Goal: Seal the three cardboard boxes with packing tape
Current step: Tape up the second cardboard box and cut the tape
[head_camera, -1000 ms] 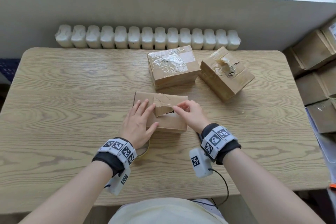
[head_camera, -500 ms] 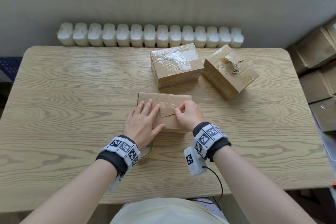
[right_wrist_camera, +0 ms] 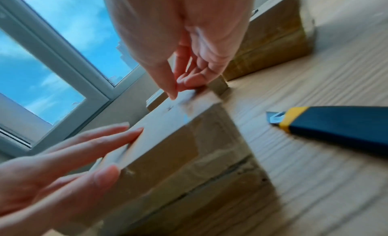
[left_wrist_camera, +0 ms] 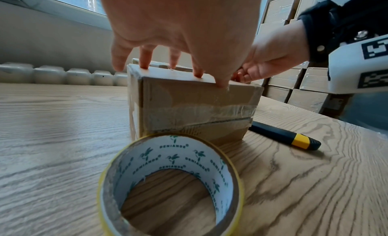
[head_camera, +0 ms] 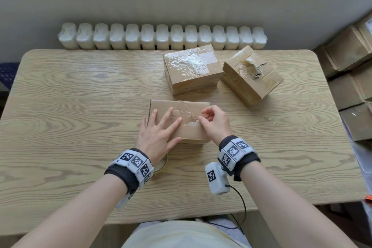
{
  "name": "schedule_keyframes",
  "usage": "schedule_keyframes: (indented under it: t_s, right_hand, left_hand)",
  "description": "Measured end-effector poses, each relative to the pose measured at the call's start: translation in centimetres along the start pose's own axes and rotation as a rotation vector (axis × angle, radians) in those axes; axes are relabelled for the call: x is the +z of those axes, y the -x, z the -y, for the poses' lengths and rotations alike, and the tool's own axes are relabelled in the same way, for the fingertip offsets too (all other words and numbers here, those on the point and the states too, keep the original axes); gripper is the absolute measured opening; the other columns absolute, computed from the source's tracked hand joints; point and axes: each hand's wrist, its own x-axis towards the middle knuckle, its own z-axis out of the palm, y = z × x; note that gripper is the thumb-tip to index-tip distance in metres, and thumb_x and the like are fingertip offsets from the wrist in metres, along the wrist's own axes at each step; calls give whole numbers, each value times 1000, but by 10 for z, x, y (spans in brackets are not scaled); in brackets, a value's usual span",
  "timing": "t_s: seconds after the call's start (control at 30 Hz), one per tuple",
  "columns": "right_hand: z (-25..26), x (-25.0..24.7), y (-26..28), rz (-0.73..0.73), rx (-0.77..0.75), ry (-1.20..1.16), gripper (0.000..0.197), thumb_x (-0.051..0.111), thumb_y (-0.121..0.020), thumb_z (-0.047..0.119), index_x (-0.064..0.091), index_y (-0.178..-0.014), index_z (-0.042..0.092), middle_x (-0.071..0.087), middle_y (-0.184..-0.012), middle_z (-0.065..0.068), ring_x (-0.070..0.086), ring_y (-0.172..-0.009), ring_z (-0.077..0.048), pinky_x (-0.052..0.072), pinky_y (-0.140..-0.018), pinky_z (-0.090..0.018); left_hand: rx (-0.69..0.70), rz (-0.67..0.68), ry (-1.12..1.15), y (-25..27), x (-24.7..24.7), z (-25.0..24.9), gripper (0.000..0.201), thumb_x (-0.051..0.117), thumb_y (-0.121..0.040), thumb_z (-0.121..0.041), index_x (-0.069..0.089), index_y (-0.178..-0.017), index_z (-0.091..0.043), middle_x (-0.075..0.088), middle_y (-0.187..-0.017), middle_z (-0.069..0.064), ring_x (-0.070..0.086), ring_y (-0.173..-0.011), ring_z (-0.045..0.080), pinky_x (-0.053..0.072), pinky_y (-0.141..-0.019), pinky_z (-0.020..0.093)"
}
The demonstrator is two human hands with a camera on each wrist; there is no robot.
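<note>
Left hand [head_camera: 159, 137] flat on near box [head_camera: 193, 131], right hand [head_camera: 215, 123] pinching tape

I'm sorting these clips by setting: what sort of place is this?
Probably a small home or office packing room, not a warehouse: stacked cardboard cartons beside a wooden table, a radiator under a windowsill, and a tape roll with a utility knife.

My left hand [head_camera: 159, 137] lies flat, fingers straight and spread, pointing to the far side, thumb out to the right. My right hand [head_camera: 216, 125] sits just to its right, fingers curled, thumb and forefinger tips pinched together. Both forearms reach in from the near edge, each wrist banded.
</note>
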Motion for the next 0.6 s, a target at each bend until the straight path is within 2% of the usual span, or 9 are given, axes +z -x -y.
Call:
schedule_keyframes:
  t_s: [0.07,0.1,0.17,0.23,0.3,0.4,0.47,0.53,0.6]
  right_hand:
    - [-11,-2,7,-65,-188,49,15,60,-83,3,65,-95,10,63,-96,-4,56,-80,-12,50,-83,-32]
    - [-15,0,10,-71,-318,100,20,56,-85,2,66,-102,6,63,-105,-7,58,-91,-15,48,-90,-33]
    - [-18,7,15,22,-533,218,35,48,-91,12,60,-122,3,56,-131,-12,51,-122,-21,36,-108,-32]
    - [-21,15,20,178,-633,378,49,34,-96,28,47,-137,5,40,-148,-9,34,-138,-20,23,-115,-32]
    - [-25,19,22,247,-648,524,56,27,-97,36,40,-142,6,35,-151,-8,30,-141,-20,23,-116,-36]
    - [-32,23,24,257,-619,608,57,21,-100,40,41,-141,5,38,-149,-9,34,-139,-21,28,-114,-37]
    - [-32,23,24,265,-608,621,62,12,-101,43,40,-142,6,36,-150,-9,32,-140,-20,26,-115,-37]
    - [-29,23,24,273,-606,610,62,15,-99,44,36,-144,6,30,-153,-8,27,-142,-20,23,-117,-38]
    - [-23,22,25,282,-584,585,67,17,-93,46,29,-147,7,23,-156,-6,18,-145,-19,14,-119,-36]
  left_hand:
    - [47,-17,-16,0,2,-1,62,26,-87,-61,47,-136,-31,41,-147,-3,43,-127,43,36,-97,62]
    - [78,-26,-21,0,4,-1,62,25,-88,-58,46,-137,-27,43,-146,-3,42,-130,39,33,-101,61]
    - [140,-43,-12,-1,9,1,62,25,-91,-53,45,-139,-19,44,-145,0,39,-135,27,25,-109,53]
    - [166,-47,15,-2,13,3,62,27,-91,-50,47,-138,-14,45,-144,4,42,-133,23,21,-109,43]
    - [165,-41,32,-3,16,5,63,29,-90,-50,47,-137,-11,45,-143,5,43,-132,22,20,-108,38]
    - [163,-31,37,-4,18,7,66,29,-90,-51,47,-136,-8,46,-143,6,43,-132,21,19,-109,36]
    - [162,-20,28,-5,18,8,66,28,-90,-51,46,-137,-8,45,-144,5,42,-133,21,19,-109,36]
    - [159,-1,25,-5,17,9,66,26,-91,-51,46,-138,-9,44,-144,5,42,-133,21,20,-109,36]
    - [156,20,19,-4,16,9,67,20,-94,-52,45,-138,-8,43,-145,6,42,-133,22,20,-109,36]
